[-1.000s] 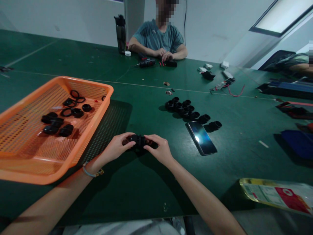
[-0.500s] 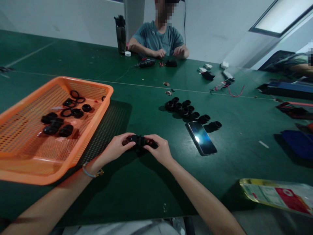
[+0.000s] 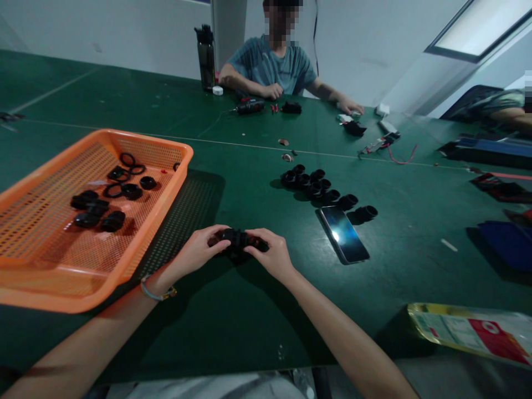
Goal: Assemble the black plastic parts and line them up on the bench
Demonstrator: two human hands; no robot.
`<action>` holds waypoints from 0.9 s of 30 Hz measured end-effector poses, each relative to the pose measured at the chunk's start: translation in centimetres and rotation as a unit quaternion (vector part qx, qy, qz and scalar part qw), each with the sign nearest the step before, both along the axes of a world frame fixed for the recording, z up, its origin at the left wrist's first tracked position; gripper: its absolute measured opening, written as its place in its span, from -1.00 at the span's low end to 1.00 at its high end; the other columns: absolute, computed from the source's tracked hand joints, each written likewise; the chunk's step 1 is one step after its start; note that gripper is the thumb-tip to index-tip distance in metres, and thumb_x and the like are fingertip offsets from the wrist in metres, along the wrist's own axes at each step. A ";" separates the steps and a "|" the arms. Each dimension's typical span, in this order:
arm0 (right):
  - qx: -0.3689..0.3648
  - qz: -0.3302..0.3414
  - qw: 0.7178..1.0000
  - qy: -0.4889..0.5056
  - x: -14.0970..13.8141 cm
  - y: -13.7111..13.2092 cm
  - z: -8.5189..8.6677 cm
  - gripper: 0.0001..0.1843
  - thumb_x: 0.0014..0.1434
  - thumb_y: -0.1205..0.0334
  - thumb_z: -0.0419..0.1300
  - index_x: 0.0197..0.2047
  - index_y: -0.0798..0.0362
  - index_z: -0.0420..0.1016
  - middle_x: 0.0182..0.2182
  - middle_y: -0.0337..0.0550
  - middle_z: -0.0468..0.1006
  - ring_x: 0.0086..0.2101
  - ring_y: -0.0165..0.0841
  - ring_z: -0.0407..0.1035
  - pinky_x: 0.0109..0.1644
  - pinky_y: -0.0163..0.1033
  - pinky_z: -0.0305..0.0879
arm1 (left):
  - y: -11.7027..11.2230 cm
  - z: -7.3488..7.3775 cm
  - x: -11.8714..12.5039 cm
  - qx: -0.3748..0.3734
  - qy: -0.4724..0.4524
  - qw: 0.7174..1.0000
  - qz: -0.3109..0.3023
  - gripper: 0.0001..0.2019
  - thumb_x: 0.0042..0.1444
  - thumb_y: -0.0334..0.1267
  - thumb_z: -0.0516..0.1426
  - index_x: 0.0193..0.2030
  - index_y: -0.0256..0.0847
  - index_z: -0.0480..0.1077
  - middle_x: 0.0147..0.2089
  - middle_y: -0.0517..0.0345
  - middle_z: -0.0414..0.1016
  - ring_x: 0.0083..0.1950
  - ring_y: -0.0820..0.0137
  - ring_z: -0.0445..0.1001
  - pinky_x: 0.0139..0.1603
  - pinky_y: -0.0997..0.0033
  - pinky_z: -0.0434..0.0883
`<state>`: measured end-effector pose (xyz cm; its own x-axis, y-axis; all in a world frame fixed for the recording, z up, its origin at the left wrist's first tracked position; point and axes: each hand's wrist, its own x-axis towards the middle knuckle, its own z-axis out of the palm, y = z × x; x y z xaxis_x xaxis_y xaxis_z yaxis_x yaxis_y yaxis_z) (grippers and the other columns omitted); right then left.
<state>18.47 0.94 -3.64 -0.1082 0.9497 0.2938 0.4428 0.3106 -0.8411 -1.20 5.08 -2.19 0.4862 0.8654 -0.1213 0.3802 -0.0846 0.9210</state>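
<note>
Between my two hands is a black ribbed plastic fitting [image 3: 238, 239], held just above or on the green table [image 3: 233, 332]; I cannot tell which. My left hand [image 3: 203, 244] grips its left end, thumb in front. The fingers of my right hand [image 3: 272, 249] are closed round its right end. Left of my hands stands an orange basket [image 3: 160, 230] with black fittings [image 3: 112, 221] and several black rings [image 3: 127, 159] inside. Beyond my right hand lies a group of short black tubular fittings [image 3: 315, 189], beside a phone [image 3: 344, 235].
Across the table sits a person [image 3: 274, 66] near a black bottle [image 3: 205, 58] and a cordless drill [image 3: 249, 106]. A blue tray [image 3: 505, 244] lies at the right. A green and red packet [image 3: 477, 332] rests at the near right edge.
The person across the table has stretched an arm out toward the small white items on the right. My hands and the black fitting look the same.
</note>
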 end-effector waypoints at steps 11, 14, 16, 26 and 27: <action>0.030 -0.004 1.000 -0.005 0.1 0.0 -0.6 -0.67 -0.05 0.39 0.30 -0.16 0.01 0.55 -0.27 -0.09 0.58 -0.31 -0.35 0.47 -0.21 -0.20 0.44 | 0.0 -0.3 0.1 -0.011 -0.015 1.000 0.003 -0.66 -0.01 -0.15 0.11 -0.12 -0.30 0.39 -0.27 0.05 0.50 -0.37 0.34 0.47 -0.36 0.37 0.45; 0.034 -0.005 0.999 -0.008 0.1 0.0 -0.5 -0.68 -0.05 0.39 0.30 -0.16 0.01 0.55 -0.27 -0.09 0.58 -0.31 -0.35 0.47 -0.21 -0.20 0.45 | 0.0 -0.3 0.0 -0.012 -0.019 1.000 0.003 -0.65 -0.01 -0.14 0.11 -0.11 -0.31 0.39 -0.26 0.03 0.50 -0.36 0.33 0.47 -0.36 0.37 0.46; 0.032 -0.005 0.999 -0.008 0.1 0.0 -0.4 -0.68 -0.05 0.40 0.30 -0.16 0.01 0.55 -0.27 -0.09 0.58 -0.32 -0.35 0.47 -0.22 -0.21 0.45 | 0.1 -0.4 0.0 -0.014 -0.022 1.000 0.003 -0.64 -0.02 -0.13 0.11 -0.11 -0.31 0.38 -0.25 0.02 0.50 -0.35 0.32 0.47 -0.36 0.36 0.46; 0.027 -0.004 1.000 -0.008 0.0 0.0 -0.2 -0.70 -0.05 0.41 0.31 -0.17 0.09 0.56 -0.28 -0.04 0.59 -0.32 -0.33 0.48 -0.22 -0.20 0.46 | 0.0 -0.1 0.0 -0.012 -0.012 1.000 -0.002 -0.61 -0.02 -0.11 0.10 -0.10 -0.33 0.37 -0.24 0.01 0.49 -0.37 0.33 0.47 -0.35 0.36 0.45; 0.028 -0.004 1.000 -0.009 0.0 0.0 -0.2 -0.70 -0.05 0.41 0.31 -0.17 0.10 0.56 -0.28 -0.04 0.59 -0.32 -0.33 0.48 -0.22 -0.20 0.46 | 0.0 -0.1 0.0 -0.011 -0.011 1.000 -0.002 -0.61 -0.02 -0.11 0.10 -0.10 -0.33 0.37 -0.24 0.01 0.49 -0.37 0.33 0.47 -0.35 0.36 0.45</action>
<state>18.45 0.90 -3.85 -0.1058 0.9329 0.3442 0.4597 0.3528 -0.8150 -1.15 5.06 -2.29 0.4926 0.8607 -0.1287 0.3592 -0.0664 0.9309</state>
